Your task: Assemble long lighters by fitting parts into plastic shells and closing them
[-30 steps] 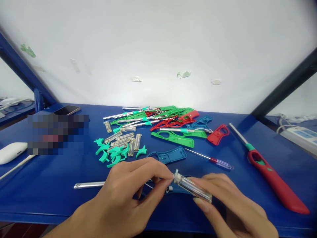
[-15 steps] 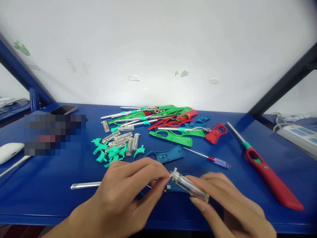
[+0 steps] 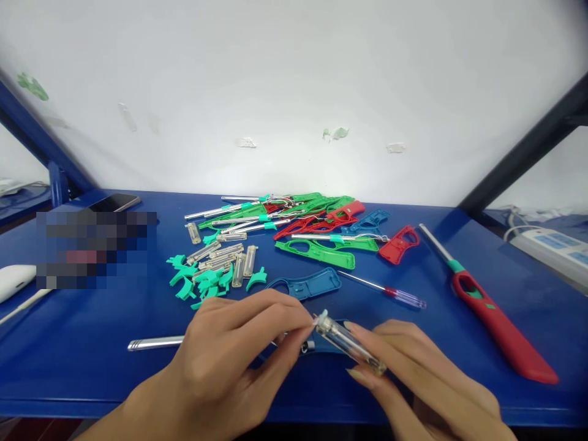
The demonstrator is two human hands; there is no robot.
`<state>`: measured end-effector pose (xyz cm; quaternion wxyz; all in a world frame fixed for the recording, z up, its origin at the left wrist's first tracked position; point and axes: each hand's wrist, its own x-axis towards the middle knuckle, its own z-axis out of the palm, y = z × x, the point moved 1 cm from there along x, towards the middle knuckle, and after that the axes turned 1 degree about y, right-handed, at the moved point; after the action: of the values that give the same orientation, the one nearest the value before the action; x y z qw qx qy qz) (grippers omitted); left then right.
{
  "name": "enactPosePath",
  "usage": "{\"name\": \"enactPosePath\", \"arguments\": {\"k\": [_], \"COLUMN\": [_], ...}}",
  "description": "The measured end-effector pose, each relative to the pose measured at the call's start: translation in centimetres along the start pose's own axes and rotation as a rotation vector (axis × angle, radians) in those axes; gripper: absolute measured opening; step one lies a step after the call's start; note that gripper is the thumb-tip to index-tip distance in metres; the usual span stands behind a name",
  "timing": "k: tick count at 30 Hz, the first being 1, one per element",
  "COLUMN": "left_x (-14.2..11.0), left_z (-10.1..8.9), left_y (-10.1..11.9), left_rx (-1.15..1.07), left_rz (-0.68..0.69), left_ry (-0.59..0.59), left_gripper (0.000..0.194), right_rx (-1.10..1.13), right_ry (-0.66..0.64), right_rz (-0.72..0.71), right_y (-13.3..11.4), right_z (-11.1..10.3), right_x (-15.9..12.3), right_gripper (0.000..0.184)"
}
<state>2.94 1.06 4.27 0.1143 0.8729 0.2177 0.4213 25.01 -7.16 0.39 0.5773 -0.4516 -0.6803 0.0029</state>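
Two bare hands meet low at the centre, over a glossy blue worktop (image 3: pixel 82 349); the right hand (image 3: pixel 432 380) has its grip closed on a clear plastic cylindrical tank (image 3: pixel 351 346), thumb below and fingers above; the tank is tilted, its capped end up toward the left hand (image 3: pixel 229 361); the left hand's grip is pinched shut at that capped end, but what lies between the fingertips is too small to tell.

Partly hidden behind the hands is a dark blue plastic handle shell (image 3: pixel 333 345); a silver metal tube (image 3: pixel 156 343) sticks out left of the left hand; beyond lie curved teal plastic pieces (image 3: pixel 209 278) beside a cluster of similar clear tanks (image 3: pixel 239 269); farther back is a heap of green and red plastic shells (image 3: pixel 321 223); to the right are a purple-handled screwdriver (image 3: pixel 404 298) and a long red lighter (image 3: pixel 505 331).
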Motion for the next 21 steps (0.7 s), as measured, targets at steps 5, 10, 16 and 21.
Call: {"name": "enactPosePath", "arguments": {"k": [5,10,16,21], "left_x": [-0.2,0.1,0.4,0.3], "left_z": [-0.1,0.0,0.0,0.1], "left_y": [-0.2,-0.1,0.1,0.0], "left_rx": [0.036,0.07,0.097,0.147], "left_rz": [0.006,0.034,0.051,0.05], "left_ry": [0.025,0.022,0.021,0.045], "left_gripper": [0.02,0.019,0.02,0.016], "right_rx": [-0.139,-0.244,-0.241,-0.218], "right_ry": [-0.147,-0.195,-0.183,-0.152], "right_rz": [0.041,-0.004,-0.037,-0.06], "right_y": [0.5,0.6,0.5,0.4], "right_z": [0.6,1.4,1.5,1.3], "right_x": [0.1,0.0,-0.2,-0.2], "right_gripper": [0.013,0.013,0.008,0.013]}}
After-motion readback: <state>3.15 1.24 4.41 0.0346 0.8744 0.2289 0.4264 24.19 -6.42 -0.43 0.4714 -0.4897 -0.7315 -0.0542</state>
